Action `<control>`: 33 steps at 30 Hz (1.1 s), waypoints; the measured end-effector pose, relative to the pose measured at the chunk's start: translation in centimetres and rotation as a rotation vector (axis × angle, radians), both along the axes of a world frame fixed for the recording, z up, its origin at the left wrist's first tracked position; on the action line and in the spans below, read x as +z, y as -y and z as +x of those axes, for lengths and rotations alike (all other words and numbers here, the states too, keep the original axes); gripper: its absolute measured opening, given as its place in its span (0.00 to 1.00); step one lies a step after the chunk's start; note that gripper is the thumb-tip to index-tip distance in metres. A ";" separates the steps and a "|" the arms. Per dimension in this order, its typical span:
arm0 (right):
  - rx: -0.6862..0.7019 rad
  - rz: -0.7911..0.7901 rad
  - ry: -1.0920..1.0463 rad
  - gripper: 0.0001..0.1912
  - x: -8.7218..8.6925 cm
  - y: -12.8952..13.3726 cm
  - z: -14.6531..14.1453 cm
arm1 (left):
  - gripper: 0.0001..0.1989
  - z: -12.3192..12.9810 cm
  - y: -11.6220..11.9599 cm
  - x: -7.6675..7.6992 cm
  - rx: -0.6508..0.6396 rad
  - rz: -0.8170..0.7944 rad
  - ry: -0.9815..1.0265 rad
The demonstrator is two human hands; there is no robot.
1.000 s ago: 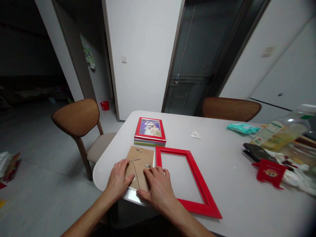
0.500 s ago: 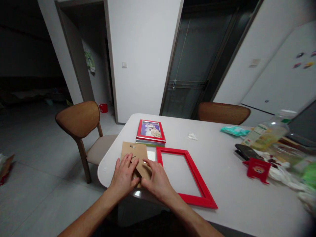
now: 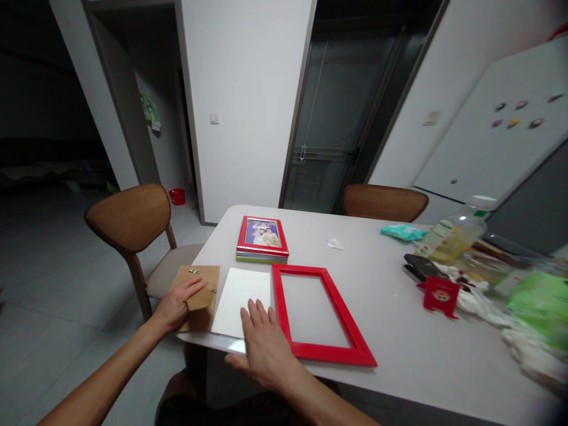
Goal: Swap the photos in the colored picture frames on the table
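My left hand [image 3: 183, 300] grips a brown photo frame backing board [image 3: 190, 277] at the table's left edge. Its fingers lie together over the board's fold-out stand flap, and the thumb is hidden. The board has a small metal hanger near its top. Beside it lies a white sheet [image 3: 235, 299], with a shiny clear strip showing along its near edge. My right hand [image 3: 267, 346] is open, fingers stretched over the sheet's lower right corner, thumb out near the table edge. Just right of the sheet lies an empty red picture frame [image 3: 350, 322].
A stack of picture frames [image 3: 262, 239] topped by a red-rimmed photo stands farther back. A crumpled tissue [image 3: 334, 243] lies mid-table. To the right are a teal packet [image 3: 403, 232], a bottle [image 3: 457, 231], a red card [image 3: 440, 297] and plastic bags [image 3: 539, 310]. Chairs [image 3: 133, 216] flank the table.
The backing board has moved left with my left hand, uncovering the white sheet. My right hand has left the board and now lies over the sheet. The view has shifted right.
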State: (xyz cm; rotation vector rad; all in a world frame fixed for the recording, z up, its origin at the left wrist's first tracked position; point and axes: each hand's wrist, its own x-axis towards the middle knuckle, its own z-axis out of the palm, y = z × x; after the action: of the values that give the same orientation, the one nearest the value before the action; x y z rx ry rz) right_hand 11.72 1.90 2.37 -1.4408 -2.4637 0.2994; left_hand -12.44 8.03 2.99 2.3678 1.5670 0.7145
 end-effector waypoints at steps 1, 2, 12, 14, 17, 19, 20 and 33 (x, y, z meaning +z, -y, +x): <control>0.035 0.014 0.052 0.46 -0.6 0.4 -0.2 | 0.20 -0.5 -0.2 0.0 -0.016 -0.012 0.008; 0.066 0.034 0.089 0.43 -1.1 0.9 -0.4 | 0.21 -0.8 -0.3 -0.1 -0.030 -0.021 0.013; 0.174 0.288 -0.009 0.21 1.6 2.0 2.0 | 0.20 0.2 0.4 0.8 -0.067 -0.127 0.092; 0.192 0.318 -0.059 0.22 3.4 1.8 3.4 | 0.20 1.3 0.5 1.0 -0.069 -0.136 0.111; 0.215 0.387 -0.119 0.23 4.9 1.8 5.8 | 0.22 2.9 0.5 1.4 -0.092 -0.151 0.113; 0.204 0.430 -0.150 0.24 5.2 1.8 7.4 | 0.28 3.7 0.6 2.3 -0.113 -0.200 0.067; 0.189 0.452 -0.163 0.25 5.2 1.8 8.2 | 0.31 4.0 0.8 2.8 -0.128 -0.247 0.038; 0.120 0.644 -0.161 0.20 5.0 1.0 9.6 | 0.23 12.7 4.2 8.2 -0.400 -0.783 0.794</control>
State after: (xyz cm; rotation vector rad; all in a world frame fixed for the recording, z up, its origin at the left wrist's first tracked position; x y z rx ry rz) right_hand 21.34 0.87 7.36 -0.9560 -2.2160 -0.3210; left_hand 0.22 3.80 11.17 1.4591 0.7776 0.6538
